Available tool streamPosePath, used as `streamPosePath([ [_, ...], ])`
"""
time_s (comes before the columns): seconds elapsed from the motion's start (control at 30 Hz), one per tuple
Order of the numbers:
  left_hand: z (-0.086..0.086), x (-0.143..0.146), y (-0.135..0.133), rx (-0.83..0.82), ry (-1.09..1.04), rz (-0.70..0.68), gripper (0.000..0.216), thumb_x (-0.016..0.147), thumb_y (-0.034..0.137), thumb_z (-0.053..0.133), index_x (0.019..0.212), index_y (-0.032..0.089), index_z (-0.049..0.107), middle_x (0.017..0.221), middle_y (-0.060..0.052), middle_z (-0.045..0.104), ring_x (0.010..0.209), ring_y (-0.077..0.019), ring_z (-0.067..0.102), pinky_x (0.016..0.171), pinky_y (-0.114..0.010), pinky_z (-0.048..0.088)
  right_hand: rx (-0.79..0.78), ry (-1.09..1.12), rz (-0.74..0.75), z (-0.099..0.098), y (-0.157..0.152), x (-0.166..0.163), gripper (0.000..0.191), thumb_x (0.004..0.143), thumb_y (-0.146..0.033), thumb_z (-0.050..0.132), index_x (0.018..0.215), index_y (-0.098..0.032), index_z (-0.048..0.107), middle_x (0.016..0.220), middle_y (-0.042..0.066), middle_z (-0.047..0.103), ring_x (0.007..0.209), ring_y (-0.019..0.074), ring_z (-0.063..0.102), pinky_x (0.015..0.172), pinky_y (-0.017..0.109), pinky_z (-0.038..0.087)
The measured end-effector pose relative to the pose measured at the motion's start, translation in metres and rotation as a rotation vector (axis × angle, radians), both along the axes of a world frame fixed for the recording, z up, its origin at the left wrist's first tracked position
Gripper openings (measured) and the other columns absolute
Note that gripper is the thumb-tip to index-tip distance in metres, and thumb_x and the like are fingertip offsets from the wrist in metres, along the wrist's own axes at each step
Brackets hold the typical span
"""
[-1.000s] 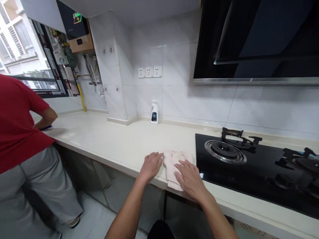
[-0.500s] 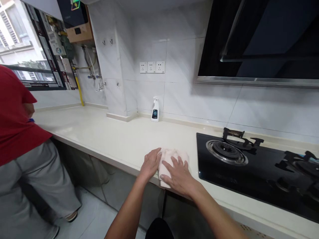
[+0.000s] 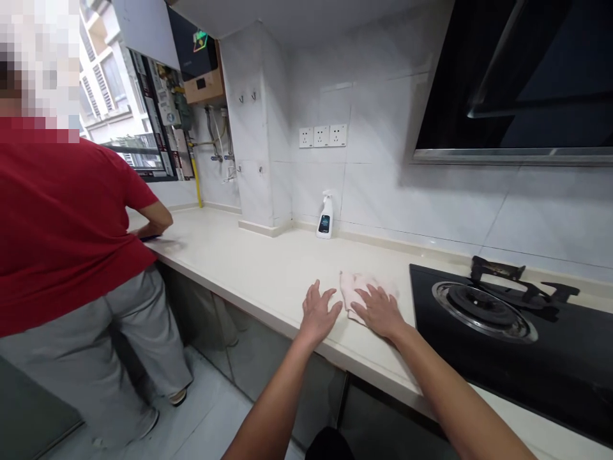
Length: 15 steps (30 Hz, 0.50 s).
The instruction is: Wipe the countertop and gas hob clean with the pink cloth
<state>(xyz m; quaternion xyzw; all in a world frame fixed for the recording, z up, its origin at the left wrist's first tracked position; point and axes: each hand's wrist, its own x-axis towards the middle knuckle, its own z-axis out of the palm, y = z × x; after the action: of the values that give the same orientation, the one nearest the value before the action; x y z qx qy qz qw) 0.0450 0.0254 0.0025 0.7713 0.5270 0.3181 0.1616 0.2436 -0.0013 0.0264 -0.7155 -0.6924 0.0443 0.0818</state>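
Observation:
A pale pink folded cloth [image 3: 357, 284] lies on the cream countertop [image 3: 282, 268], left of the black gas stove. My right hand [image 3: 380, 312] rests flat over the cloth's near part with its fingers spread, pressing on it and hiding some of it. To the left of the cloth, my left hand [image 3: 320, 313] is open, fingers apart, at the counter with nothing in it. Whether its fingertips touch the surface I cannot tell. Further back, against the wall, a white spray bottle [image 3: 324, 217] with a dark label stands upright.
The gas stove [image 3: 431, 345] with its burner and black pan support [image 3: 502, 271] sits on the right, below a dark range hood [image 3: 517, 83]. At left, a person in a red shirt [image 3: 71, 223] leans over the counter. Wall sockets [image 3: 322, 136] are above the bottle.
The cloth and my right hand have moved away from the counter's front edge. My left hand has come off the cloth to its left. The view has turned left, showing more of the person.

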Motion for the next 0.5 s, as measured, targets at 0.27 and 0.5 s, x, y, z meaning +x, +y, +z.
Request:
streamPosePath([
  [0.27,0.009,-0.002,-0.002,-0.004,0.07,-0.076,0.047,0.104,0.051,0.056,0.146,0.029,0.064,0.176,-0.01,0.033,0.164,-0.0344,0.025,0.13,-0.058,0.026,0.125,0.036,0.096,-0.015,-0.069,-0.013,0.067,0.107,-0.061,0.04,0.163,-0.026,0.046,0.174,0.014,0.033,0.162,0.0419,0.022,0.129,0.066,0.016],
  [0.5,0.007,-0.004,-0.001,0.109,0.045,-0.096,0.045,0.1,0.042,0.063,0.142,0.028,0.065,0.172,-0.01,0.039,0.161,-0.0318,0.031,0.129,-0.057,0.03,0.732,0.54,0.286,-0.047,-0.15,-0.022,0.031,0.107,-0.029,0.044,0.12,-0.026,0.071,0.126,0.01,0.072,0.12,0.0232,0.068,0.102,0.039,0.059],
])
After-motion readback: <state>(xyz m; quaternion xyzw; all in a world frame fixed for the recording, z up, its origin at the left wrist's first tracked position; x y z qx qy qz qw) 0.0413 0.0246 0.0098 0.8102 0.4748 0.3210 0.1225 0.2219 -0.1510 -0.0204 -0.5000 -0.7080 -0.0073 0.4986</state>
